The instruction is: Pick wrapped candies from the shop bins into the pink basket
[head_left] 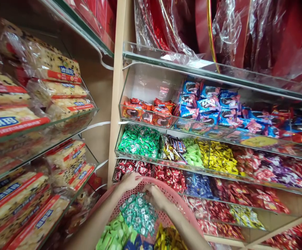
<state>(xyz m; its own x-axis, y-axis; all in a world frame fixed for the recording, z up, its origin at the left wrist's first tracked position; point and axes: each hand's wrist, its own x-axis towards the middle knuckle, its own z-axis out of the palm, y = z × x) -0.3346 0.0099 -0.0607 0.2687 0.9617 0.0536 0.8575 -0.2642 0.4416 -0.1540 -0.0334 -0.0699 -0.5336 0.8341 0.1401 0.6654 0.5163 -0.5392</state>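
Observation:
A pink perforated basket is at the bottom centre, with green-wrapped candies, light green packets, yellow packets and some dark blue ones inside. My left hand is at the basket's far rim, its fingers closed on the edge. Inside the basket, beside the far rim, my right hand has bent fingers over the green-wrapped candies; its fingertips are too blurred to tell whether anything is between them. Just beyond the rim lie red-wrapped candies in a low shelf compartment.
Clear shelf bins ahead hold green candies, yellow candies and blue snack packets. A wooden post separates them from glass shelves of packaged cakes at left.

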